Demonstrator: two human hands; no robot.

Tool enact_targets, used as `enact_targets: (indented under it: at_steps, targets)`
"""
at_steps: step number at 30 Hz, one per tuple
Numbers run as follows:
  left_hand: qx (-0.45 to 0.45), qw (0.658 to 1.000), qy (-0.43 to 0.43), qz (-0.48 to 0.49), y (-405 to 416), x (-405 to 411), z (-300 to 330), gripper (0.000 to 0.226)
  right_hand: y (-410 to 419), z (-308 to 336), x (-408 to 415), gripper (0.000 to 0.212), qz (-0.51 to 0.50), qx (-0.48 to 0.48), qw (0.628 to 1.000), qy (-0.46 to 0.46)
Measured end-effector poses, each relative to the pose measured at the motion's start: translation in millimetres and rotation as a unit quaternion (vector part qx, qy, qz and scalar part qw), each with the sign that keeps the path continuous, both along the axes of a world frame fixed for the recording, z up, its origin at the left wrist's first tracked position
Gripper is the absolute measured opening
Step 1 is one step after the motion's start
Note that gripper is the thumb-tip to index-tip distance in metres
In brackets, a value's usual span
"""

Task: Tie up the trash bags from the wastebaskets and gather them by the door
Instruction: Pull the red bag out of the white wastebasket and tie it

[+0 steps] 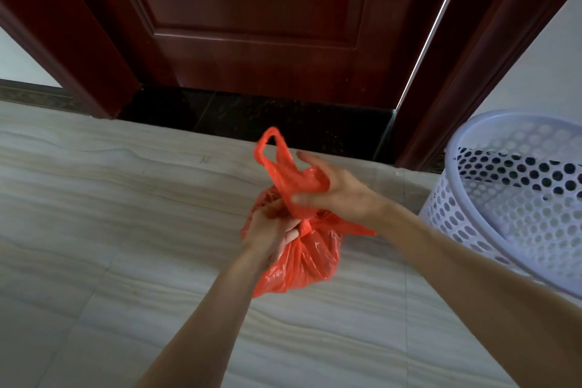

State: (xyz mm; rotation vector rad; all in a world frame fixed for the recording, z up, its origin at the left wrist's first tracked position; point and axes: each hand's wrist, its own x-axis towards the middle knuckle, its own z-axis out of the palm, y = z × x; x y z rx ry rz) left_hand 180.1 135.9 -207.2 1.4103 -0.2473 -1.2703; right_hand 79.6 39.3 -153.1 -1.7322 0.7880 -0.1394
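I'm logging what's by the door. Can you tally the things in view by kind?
Red bags: 1
White baskets: 1
Doors: 1
Hands: 2, left and right, both on the bag
Total: 5

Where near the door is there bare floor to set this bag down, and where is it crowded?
Bare tile floor runs wide to the left of the red bag, up to the black threshold below the door. Crowded on the right: the white perforated wastebasket stands close beside the right hand. The left hand grips the bag's neck.
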Motion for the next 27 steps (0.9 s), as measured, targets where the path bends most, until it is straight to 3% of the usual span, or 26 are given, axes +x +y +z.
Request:
enact_targets:
  at_steps: [2,3,5,7,12,17,22,27]
  targets:
    - [0.032,0.991,-0.127,-0.022,0.5,2.6,-2.2,0.029,1.2,-6.9,5.6,0.022,-0.106,-0.009,0.994,-0.036]
    - [0.047,0.977,-0.206,-0.04,1.1,4.1,-2.5,0.028,1.2,-12.7,7.4,0.011,-0.157,-0.01,0.987,-0.031]
    - [0.083,0.923,-0.363,-0.096,4.4,2.4,1.1,0.031,0.7,-26.8,7.8,0.021,-0.221,0.012,0.975,-0.003]
    - [0.098,0.881,-0.45,-0.112,7.9,-1.4,5.3,0.033,0.5,-38.1,7.8,0.025,-0.252,0.066,0.965,0.008]
    - [0.117,0.835,-0.516,-0.148,15.2,-3.8,4.8,0.027,1.1,-46.4,4.6,0.018,-0.239,0.059,0.969,0.032]
    - [0.123,0.802,-0.53,-0.245,17.8,0.3,16.3,0.057,2.7,-46.2,-7.4,0.018,-0.176,-0.021,0.981,0.075]
    - [0.151,0.768,-0.56,-0.272,18.0,9.1,13.9,0.05,5.2,-43.1,-4.0,0.023,-0.179,-0.004,0.984,0.025]
    - [0.149,0.797,-0.536,-0.233,18.5,21.7,12.5,0.044,8.1,-40.9,6.6,0.025,-0.224,0.093,0.97,-0.02]
